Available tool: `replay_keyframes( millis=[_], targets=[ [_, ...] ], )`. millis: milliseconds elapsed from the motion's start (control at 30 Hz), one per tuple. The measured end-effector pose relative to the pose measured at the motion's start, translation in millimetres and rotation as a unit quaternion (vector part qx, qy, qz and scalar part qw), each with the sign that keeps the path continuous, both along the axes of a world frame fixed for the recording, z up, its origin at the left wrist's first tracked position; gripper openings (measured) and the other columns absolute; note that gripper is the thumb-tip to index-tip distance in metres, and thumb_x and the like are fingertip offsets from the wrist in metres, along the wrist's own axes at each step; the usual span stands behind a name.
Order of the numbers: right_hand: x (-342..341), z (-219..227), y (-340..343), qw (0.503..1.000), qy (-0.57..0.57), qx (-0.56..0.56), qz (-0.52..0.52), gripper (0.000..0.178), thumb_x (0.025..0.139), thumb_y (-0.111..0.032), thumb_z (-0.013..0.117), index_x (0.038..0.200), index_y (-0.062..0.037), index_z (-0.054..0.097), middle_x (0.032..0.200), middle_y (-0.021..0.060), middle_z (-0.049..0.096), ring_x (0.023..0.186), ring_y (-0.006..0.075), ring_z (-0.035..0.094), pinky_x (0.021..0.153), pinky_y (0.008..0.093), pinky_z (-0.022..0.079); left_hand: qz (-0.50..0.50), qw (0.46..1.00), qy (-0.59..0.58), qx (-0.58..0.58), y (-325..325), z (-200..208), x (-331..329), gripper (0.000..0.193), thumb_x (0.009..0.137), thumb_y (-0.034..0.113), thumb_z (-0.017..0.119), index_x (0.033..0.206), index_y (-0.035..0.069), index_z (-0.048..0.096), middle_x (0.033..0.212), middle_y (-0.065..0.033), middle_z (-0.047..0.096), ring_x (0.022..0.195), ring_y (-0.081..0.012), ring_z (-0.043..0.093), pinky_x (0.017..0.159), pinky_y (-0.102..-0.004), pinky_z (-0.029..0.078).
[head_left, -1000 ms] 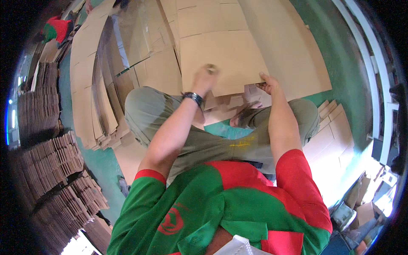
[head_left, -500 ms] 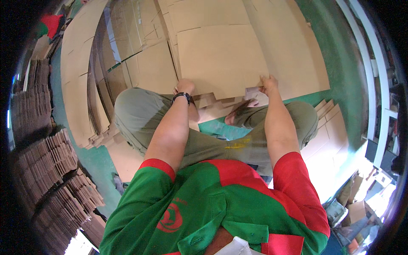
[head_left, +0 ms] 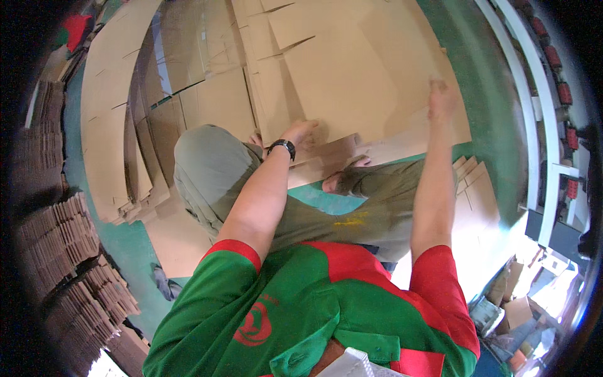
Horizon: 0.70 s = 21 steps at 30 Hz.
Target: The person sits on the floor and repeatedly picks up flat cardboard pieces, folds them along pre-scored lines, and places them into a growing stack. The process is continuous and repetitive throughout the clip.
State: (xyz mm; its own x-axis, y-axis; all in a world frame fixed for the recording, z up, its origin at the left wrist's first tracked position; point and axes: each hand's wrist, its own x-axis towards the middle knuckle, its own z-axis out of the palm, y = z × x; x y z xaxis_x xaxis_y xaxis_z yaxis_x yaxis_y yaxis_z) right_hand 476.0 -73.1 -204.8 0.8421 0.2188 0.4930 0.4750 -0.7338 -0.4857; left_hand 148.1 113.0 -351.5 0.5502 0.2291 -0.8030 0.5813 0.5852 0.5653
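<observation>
Flat brown cardboard sheets lie stacked before me, and the slit top cardboard sheet (head_left: 352, 75) is skewed, with gaps along its left flaps. At its near left part is my left hand (head_left: 303, 131), wearing a black wristwatch (head_left: 282, 148), fingers curled at the sheet's near edge. Farther out, my right hand (head_left: 441, 100) is closed at the right side of the sheet and somewhat blurred. My fingertips are partly hidden in both hands. Between my arms, my bare foot (head_left: 334, 183) rests close to the stack's near edge.
More flat cardboard (head_left: 220, 100) spreads to the left. Bundled cardboard stacks (head_left: 56, 232) line the far left on a green floor (head_left: 132, 251). A pale metal frame (head_left: 549, 138) runs along the right side. Assorted clutter (head_left: 518, 308) sits at the lower right.
My right hand has moved outward and away to the right. My left hand has shifted slightly right. The top sheet has turned and moved, opening gaps at its left flaps.
</observation>
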Motion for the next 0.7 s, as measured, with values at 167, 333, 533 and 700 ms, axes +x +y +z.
replay_keyframes(
  millis=[167,333,533,700],
  targets=[
    [35.4,164.3,-25.1,0.977,0.073,0.152,0.133,0.034,0.081,-0.026,0.073,0.102,0.0011,0.07,0.089,0.0085,0.07,0.082,0.0159,0.063,0.074,0.029,0.049,-0.084,0.968,-0.193,-0.136,-29.8,48.6,38.5,0.071,0.094,0.046,0.054,0.143,0.001,0.03,0.141,-0.0249,0.042,0.122,-0.0414,0.049,0.099,-0.0511,0.041],
    [27.6,281.8,-68.0,0.968,0.089,0.175,0.155,0.03,0.085,-0.021,0.072,0.104,0.0021,0.069,0.095,0.0063,0.069,0.082,0.0109,0.061,0.071,0.0231,0.048,-0.032,0.969,-0.206,-0.135,-42.0,44.8,48.4,0.069,0.093,0.05,0.055,0.144,0.011,0.032,0.132,-0.0182,0.052,0.107,-0.0272,0.057,0.084,-0.0415,0.047],
    [19.9,334.4,-108.5,0.956,0.126,0.186,0.187,0.036,0.087,-0.02,0.072,0.111,0.0058,0.065,0.1,0.0098,0.068,0.087,0.0153,0.064,0.079,0.0253,0.05,-0.03,0.981,-0.184,-0.049,-40.6,29.6,50.1,0.072,0.092,0.055,0.049,0.144,0.008,0.033,0.135,-0.0208,0.049,0.116,-0.0352,0.053,0.093,-0.0519,0.044],
    [-1.7,337.2,-100.6,0.963,0.107,0.168,0.183,0.036,0.088,-0.021,0.07,0.111,0.0065,0.064,0.101,0.0101,0.067,0.09,0.0149,0.062,0.083,0.0265,0.048,0.017,0.984,-0.169,-0.056,-36.5,27.2,55.0,0.064,0.092,0.052,0.055,0.137,0.012,0.037,0.114,-0.0117,0.058,0.089,-0.0231,0.058,0.074,-0.0399,0.048]
  ],
)
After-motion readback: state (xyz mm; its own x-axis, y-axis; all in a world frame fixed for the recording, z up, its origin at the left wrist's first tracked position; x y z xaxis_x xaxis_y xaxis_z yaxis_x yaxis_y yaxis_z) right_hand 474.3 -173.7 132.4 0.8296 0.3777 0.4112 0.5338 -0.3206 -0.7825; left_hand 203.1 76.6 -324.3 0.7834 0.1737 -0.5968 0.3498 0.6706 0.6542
